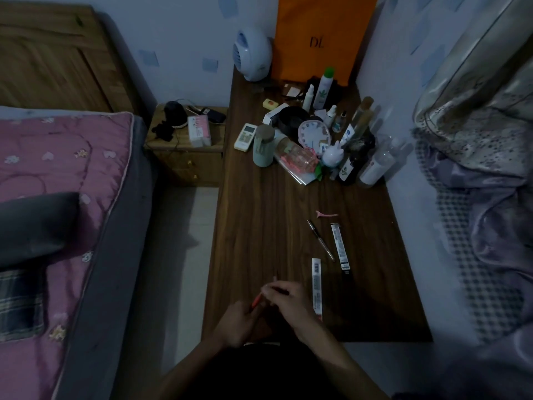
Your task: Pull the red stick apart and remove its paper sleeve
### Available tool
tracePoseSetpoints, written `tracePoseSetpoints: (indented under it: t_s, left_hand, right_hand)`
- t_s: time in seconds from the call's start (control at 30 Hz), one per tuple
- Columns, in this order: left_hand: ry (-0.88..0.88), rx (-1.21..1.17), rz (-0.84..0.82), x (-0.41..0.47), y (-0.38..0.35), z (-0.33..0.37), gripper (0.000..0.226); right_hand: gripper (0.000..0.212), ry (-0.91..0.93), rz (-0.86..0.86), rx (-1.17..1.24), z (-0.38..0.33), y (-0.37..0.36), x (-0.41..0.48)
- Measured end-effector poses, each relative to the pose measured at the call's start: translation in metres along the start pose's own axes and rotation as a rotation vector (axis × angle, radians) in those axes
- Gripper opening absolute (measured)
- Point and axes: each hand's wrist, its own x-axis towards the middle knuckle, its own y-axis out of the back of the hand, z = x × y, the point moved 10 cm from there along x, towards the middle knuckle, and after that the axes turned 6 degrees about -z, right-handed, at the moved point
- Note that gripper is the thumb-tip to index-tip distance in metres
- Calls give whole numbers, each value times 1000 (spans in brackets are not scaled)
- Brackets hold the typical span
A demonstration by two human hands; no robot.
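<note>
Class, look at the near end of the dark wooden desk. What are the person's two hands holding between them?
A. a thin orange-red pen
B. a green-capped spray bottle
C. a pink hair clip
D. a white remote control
A: the left hand and right hand meet around a thin orange-red pen, while the remote, clip and bottle lie farther up the desk.

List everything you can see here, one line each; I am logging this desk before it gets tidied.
desk: 1, dark wood, centre
orange pen: 1, held in both hands, near edge
packets: 2, white, right of hands
dark pen: 1, between the packets
clip: 1, pink, mid desk
clock: 1, white, among bottles
remote: 1, white, far left
bag: 1, orange, back wall
fan: 1, white, back left
bed: 1, pink cover, left
left hand: grips pen
right hand: pinches pen
</note>
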Motion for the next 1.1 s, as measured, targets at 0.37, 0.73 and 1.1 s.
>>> tracePoseSetpoints:
  t_s: [0.37,0.73,1.1]
  left_hand:
    - [4,63,-9,-5,-1,-1,58]
    - [18,68,-86,-6,-3,-5,60]
    - [29,56,-86,-8,-1,-1,56]
  right_hand:
    - [18,-31,52,319,-6,1,-7]
    - [20,0,147,758,-18,20,-3]
    - [25,19,225,1119,-5,56,8]
